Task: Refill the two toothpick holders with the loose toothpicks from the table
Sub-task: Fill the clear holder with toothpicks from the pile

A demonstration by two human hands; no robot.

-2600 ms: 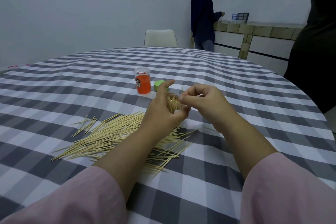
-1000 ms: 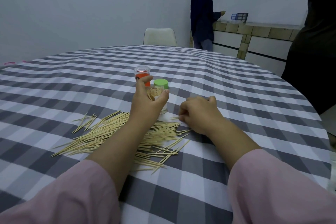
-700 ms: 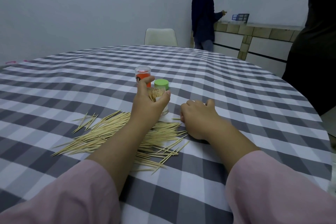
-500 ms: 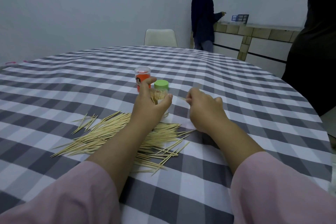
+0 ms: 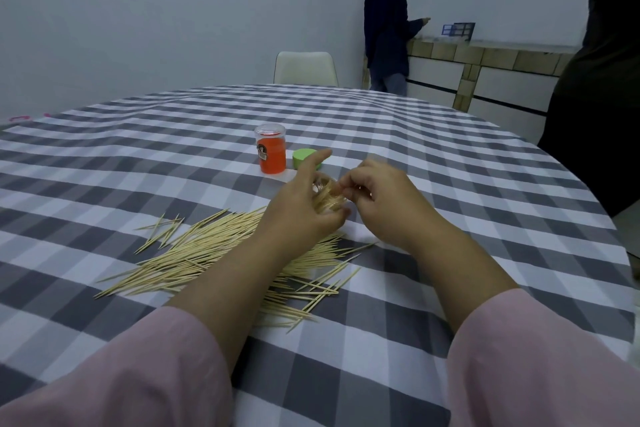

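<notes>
Compared with half a second ago, the right hand point(image 5: 381, 199) has come back to the clear holder point(image 5: 327, 199), its fingers pinched together on a toothpick at the holder's mouth. The left hand point(image 5: 304, 208) grips this holder, tilted and partly filled, with the index finger stretched out. Loose toothpicks point(image 5: 214, 253) lie spread on the checked tablecloth point(image 5: 138, 156) under the forearms. The orange holder point(image 5: 272, 152) stands closed just beside a green lid point(image 5: 304, 158).
</notes>
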